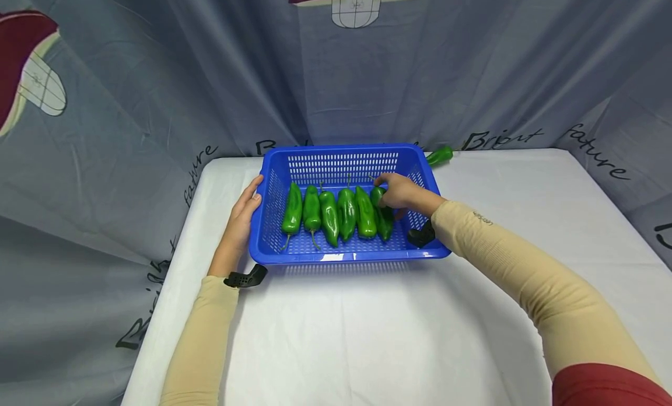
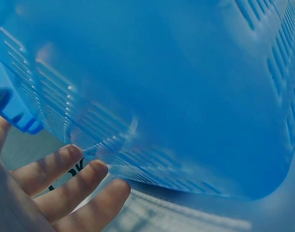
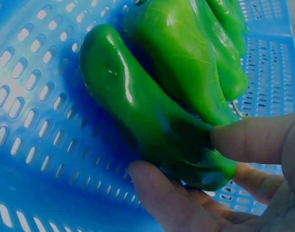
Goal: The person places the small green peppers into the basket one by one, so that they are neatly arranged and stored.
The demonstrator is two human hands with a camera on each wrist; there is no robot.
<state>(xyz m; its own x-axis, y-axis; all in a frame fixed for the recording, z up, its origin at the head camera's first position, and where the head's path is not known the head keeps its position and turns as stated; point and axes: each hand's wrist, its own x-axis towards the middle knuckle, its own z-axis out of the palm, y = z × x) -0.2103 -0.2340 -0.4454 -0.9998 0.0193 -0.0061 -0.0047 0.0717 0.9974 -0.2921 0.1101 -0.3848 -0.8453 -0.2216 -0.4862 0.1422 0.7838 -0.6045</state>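
A blue plastic basket (image 1: 346,258) holds several long green peppers in a side-by-side row. My right hand (image 1: 400,193) reaches in over its right side. Thumb and fingers grip the upper end of the rightmost green pepper (image 3: 138,111), which lies on the slotted basket floor beside its neighbour (image 3: 181,53). Against the basket's left side rests my left hand (image 1: 244,212). In the left wrist view its fingers (image 2: 94,208) are fairly straight and spread, close to the slotted outer wall (image 2: 162,96).
One more green pepper (image 1: 440,156) lies on the table behind the basket's right back corner. The white-covered table (image 1: 341,330) meets a grey curtain (image 1: 367,91) at the back and left. A black wrist camera (image 1: 422,235) sits inside the basket's right end.
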